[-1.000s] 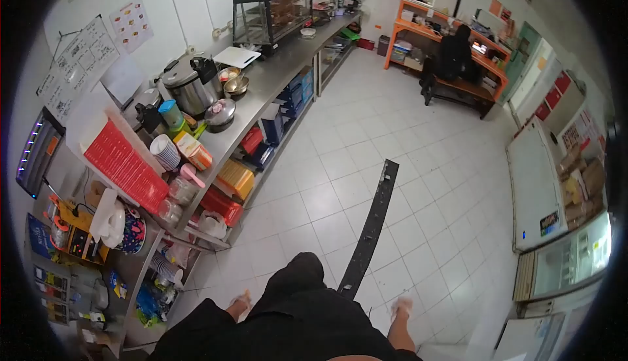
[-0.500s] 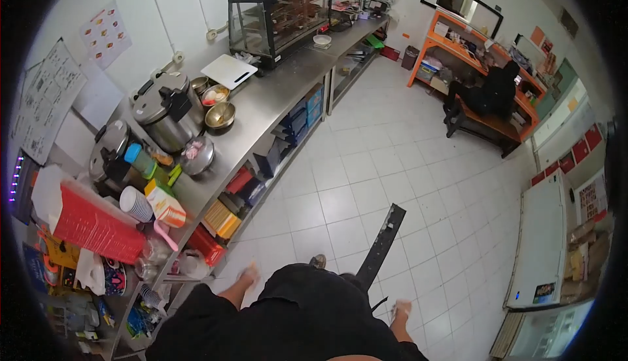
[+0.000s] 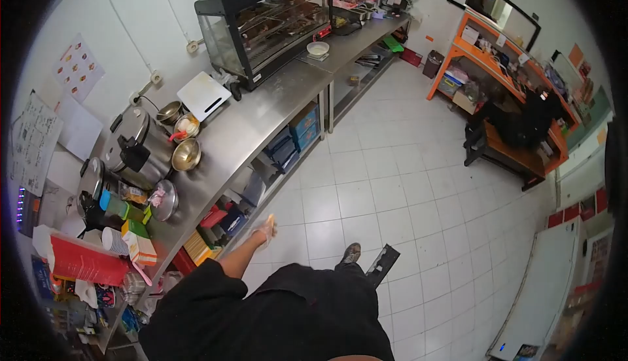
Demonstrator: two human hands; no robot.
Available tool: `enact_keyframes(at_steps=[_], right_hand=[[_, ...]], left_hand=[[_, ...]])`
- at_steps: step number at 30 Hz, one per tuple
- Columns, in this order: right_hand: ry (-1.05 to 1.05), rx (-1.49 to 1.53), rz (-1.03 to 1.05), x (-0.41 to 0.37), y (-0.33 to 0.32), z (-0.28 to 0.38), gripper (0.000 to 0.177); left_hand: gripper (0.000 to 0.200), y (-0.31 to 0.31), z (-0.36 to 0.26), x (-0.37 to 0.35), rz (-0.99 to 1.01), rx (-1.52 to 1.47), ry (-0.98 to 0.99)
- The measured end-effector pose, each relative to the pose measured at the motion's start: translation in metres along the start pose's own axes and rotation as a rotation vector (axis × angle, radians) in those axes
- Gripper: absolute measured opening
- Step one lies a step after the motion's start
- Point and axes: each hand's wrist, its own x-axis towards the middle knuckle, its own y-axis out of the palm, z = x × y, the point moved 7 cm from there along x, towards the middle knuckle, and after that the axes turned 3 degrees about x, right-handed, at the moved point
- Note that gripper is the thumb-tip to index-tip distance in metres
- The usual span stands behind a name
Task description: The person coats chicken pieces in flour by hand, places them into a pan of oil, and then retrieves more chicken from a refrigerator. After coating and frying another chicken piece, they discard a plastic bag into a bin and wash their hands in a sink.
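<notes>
My left hand (image 3: pixel 264 231), in a thin clear plastic glove, hangs beside the front edge of the steel counter (image 3: pixel 275 109), apart from it. Its fingers look drawn together, with a small yellowish-orange spot at their tips too small to make out. My right hand is out of view. Ahead of my body a dark flat strip (image 3: pixel 383 264) with a paler patch shows above the floor, close to my shoe (image 3: pixel 351 253). Nearest my left hand, folders and boxes (image 3: pixel 219 220) fill the shelf under the counter.
On the counter stand a glass display warmer (image 3: pixel 271 27), a white cutting board (image 3: pixel 203 96), metal bowls (image 3: pixel 186 155), large steel cookers (image 3: pixel 139 145) and paper cups (image 3: pixel 114 240). At right, a person (image 3: pixel 533 119) sits on a bench (image 3: pixel 507 148) by an orange desk. A white freezer (image 3: pixel 540 289) stands nearer.
My view has shifted forward along the counter. My left hand has swung up and forward. My right hand has left the view, and a shoe has stepped ahead.
</notes>
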Motion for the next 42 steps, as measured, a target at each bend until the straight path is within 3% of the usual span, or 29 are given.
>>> enact_keyframes(at_steps=[3, 5, 7, 9, 10, 11, 13, 14, 16, 17, 19, 21, 23, 24, 25, 26, 27, 29, 31, 33, 35, 37, 39, 40, 42], right_hand=[[-0.013, -0.050, 0.037, 0.043, 0.060, 0.068, 0.008], [-0.048, -0.088, 0.081, 0.084, 0.106, 0.122, 0.008], [-0.093, -0.132, 0.137, 0.134, 0.165, 0.181, 0.008], [-0.165, -0.206, 0.203, 0.189, 0.239, 0.247, 0.007], [-0.072, -0.400, 0.297, 0.214, 0.287, 0.284, 0.008], [-0.198, -0.310, 0.272, 0.226, 0.330, 0.323, 0.016], [-0.369, -0.196, 0.315, 0.227, 0.410, 0.386, 0.022], [-0.417, -0.169, 0.385, 0.217, 0.454, 0.418, 0.022], [-0.410, -0.255, 0.372, 0.167, 0.529, 0.470, 0.017], [-0.392, -0.336, 0.346, 0.140, 0.557, 0.486, 0.013], [-0.394, -0.404, 0.363, 0.116, 0.613, 0.500, 0.016], [-0.388, -0.464, 0.381, 0.103, 0.656, 0.497, 0.018], [-0.283, -0.448, 0.451, 0.107, 0.693, 0.486, 0.022], [-0.287, -0.470, 0.450, 0.114, 0.708, 0.483, 0.022], [-0.243, -0.491, 0.441, 0.125, 0.724, 0.477, 0.020], [-0.195, -0.512, 0.432, 0.131, 0.732, 0.473, 0.018], [-0.189, -0.536, 0.432, 0.130, 0.740, 0.476, 0.018], [-0.178, -0.557, 0.462, 0.122, 0.757, 0.483, 0.019], [-0.133, -0.579, 0.439, 0.110, 0.770, 0.494, 0.020], [-0.095, -0.589, 0.421, 0.112, 0.787, 0.500, 0.022], [-0.056, -0.641, 0.403, 0.132, 0.797, 0.501, 0.025], [-0.083, -0.637, 0.432, 0.153, 0.813, 0.509, 0.024], [-0.127, -0.909, 0.600, 0.167, 0.843, 0.520, 0.023], [-0.069, -0.853, 0.542, 0.166, 0.855, 0.532, 0.018], [0.000, -0.694, 0.507, 0.176, 0.893, 0.552, 0.016]], left_hand=[[0.031, 0.011, 0.047, -0.021, 0.004, 0.111, -0.051], [0.023, 0.020, 0.079, -0.035, 0.057, 0.022, -0.247], [0.046, 0.021, 0.117, -0.027, -0.056, 0.129, -0.340], [0.045, 0.022, 0.133, -0.018, 0.012, 0.152, -0.248], [0.044, 0.030, 0.128, -0.011, 0.087, 0.196, -0.145], [0.044, 0.039, 0.120, -0.002, 0.077, 0.181, -0.154], [0.049, 0.046, 0.123, 0.003, -0.186, -0.181, -0.471], [0.049, 0.055, 0.105, 0.015, -0.190, -0.194, -0.477], [0.031, 0.067, 0.077, 0.032, -0.340, -0.248, -0.699], [0.040, 0.061, 0.092, 0.070, -0.304, -0.240, -0.560], [0.059, 0.052, 0.094, 0.133, -0.234, -0.246, -0.277], [0.054, 0.068, 0.028, 0.177, -0.240, -0.345, -0.268], [0.026, 0.072, -0.040, 0.220, -0.209, -0.417, -0.180], [0.027, 0.069, -0.044, 0.264, -0.241, -0.565, -0.214], [0.028, 0.068, -0.080, 0.286, -0.185, -0.602, 0.196], [0.027, 0.060, -0.109, 0.312, -0.196, 0.037, 0.284], [0.025, 0.066, -0.153, 0.317, -0.105, -0.419, 0.145], [0.024, 0.066, -0.251, 0.322, -0.143, -0.224, 0.230], [0.065, 0.066, -0.294, 0.347, -0.205, -0.253, 0.050], [0.069, 0.069, -0.352, 0.334, -0.261, -0.216, 0.016], [0.073, 0.079, -0.359, 0.333, -0.313, -0.187, -0.017], [0.076, 0.077, -0.324, 0.332, -0.352, -0.168, -0.055], [0.063, 0.093, -0.300, 0.308, -0.425, -0.324, -0.140], [0.051, 0.102, -0.283, 0.291, -0.451, -0.415, -0.198], [0.055, 0.126, -0.243, 0.255, -0.473, -0.332, -0.111]])
